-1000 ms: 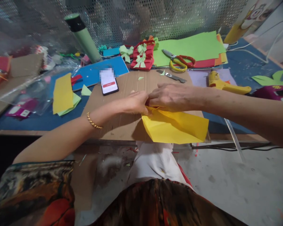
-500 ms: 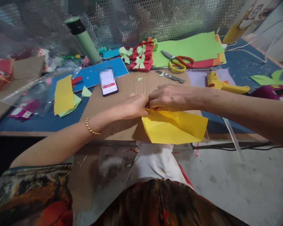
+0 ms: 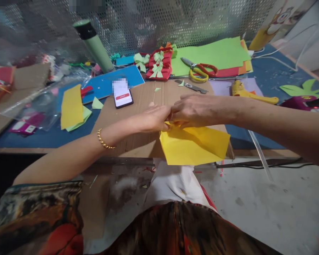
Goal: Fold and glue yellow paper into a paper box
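Note:
A creased yellow paper (image 3: 195, 145) hangs from my fingers over the front edge of a cardboard sheet (image 3: 127, 122). My left hand (image 3: 157, 117) is closed on its upper left part, the thumb pressing down on the paper. Touching it, my right hand (image 3: 189, 110) has its fingers bent round the same top edge, from the right. The fingertips meet and partly hide each other and the gathered paper. A phone (image 3: 123, 97) lies on the cardboard to the left of my hands.
Behind my hands lie a cutter knife (image 3: 194, 87), scissors (image 3: 199, 70), green paper sheets (image 3: 212, 56) and a red piece with pale bows (image 3: 159, 67). A yellow glue gun (image 3: 251, 95) is at the right. A green bottle (image 3: 95, 47) stands at the back left.
The free part of the yellow paper has swung slightly down and to the left. My right hand has shifted a little, its fingers still bent on the paper.

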Action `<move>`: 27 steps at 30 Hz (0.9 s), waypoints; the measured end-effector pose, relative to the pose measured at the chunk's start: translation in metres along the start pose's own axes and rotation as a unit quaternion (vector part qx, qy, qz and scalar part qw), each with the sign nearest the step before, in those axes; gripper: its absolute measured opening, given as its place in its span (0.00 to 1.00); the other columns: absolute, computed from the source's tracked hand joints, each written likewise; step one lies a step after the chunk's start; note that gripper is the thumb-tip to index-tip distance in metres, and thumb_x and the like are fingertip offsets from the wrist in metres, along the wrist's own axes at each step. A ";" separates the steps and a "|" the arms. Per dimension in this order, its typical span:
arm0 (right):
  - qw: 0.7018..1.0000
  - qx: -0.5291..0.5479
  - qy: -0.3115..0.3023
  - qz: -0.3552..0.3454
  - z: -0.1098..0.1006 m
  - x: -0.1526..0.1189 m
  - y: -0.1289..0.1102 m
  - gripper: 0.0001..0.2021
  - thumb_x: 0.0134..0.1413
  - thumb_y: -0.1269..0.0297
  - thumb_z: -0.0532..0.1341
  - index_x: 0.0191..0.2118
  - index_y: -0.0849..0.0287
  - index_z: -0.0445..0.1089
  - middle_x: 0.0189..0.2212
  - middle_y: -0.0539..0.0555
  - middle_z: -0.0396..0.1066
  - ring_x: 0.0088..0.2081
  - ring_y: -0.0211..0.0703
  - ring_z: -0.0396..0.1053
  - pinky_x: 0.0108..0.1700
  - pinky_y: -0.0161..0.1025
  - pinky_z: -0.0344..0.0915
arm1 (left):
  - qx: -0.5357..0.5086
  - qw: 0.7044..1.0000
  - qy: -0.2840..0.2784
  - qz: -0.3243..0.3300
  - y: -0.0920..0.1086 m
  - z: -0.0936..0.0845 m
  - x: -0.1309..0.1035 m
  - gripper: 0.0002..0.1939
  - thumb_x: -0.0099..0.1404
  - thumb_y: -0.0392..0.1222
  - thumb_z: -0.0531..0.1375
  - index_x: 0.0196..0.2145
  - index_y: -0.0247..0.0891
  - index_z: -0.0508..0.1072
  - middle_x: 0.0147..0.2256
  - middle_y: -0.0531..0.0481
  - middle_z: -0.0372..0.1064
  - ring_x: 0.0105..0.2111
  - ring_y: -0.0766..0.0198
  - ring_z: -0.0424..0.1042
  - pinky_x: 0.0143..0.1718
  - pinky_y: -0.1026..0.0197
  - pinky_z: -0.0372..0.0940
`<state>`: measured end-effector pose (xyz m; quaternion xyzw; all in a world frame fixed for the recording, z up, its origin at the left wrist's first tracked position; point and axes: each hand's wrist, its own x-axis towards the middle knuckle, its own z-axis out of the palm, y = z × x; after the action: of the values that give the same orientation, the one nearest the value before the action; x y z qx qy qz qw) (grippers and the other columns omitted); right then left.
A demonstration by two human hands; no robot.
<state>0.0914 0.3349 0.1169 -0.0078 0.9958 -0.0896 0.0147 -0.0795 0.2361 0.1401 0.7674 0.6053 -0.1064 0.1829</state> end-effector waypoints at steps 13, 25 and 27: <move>0.999 0.036 0.018 -0.004 0.002 0.000 -0.003 0.12 0.69 0.75 0.65 0.48 0.52 0.82 0.50 0.51 0.84 0.47 0.42 0.79 0.52 0.41 0.68 | -0.147 0.988 -0.025 0.029 -0.019 0.009 0.009 0.05 0.56 0.36 0.65 0.32 0.34 0.77 0.27 0.55 0.65 0.27 0.66 0.62 0.30 0.59 0.53; 1.000 0.004 -0.015 0.023 -0.002 0.001 -0.003 0.10 0.68 0.77 0.64 0.46 0.58 0.82 0.41 0.53 0.81 0.40 0.39 0.74 0.49 0.42 0.63 | -0.181 0.981 -0.019 0.073 -0.028 -0.001 -0.003 0.11 0.65 0.47 0.66 0.32 0.37 0.82 0.29 0.50 0.75 0.30 0.62 0.70 0.34 0.59 0.56; 0.998 0.021 -0.012 0.061 -0.003 0.002 -0.003 0.09 0.65 0.78 0.66 0.45 0.59 0.81 0.40 0.52 0.82 0.41 0.39 0.74 0.49 0.42 0.62 | -0.193 0.980 -0.003 0.054 -0.025 0.003 0.000 0.08 0.64 0.43 0.64 0.30 0.37 0.81 0.29 0.51 0.75 0.29 0.63 0.70 0.33 0.59 0.56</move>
<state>0.0898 0.3328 0.1198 0.0524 0.9921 -0.1092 0.0320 -0.1036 0.2402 0.1332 0.7485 0.5720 0.0208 0.3349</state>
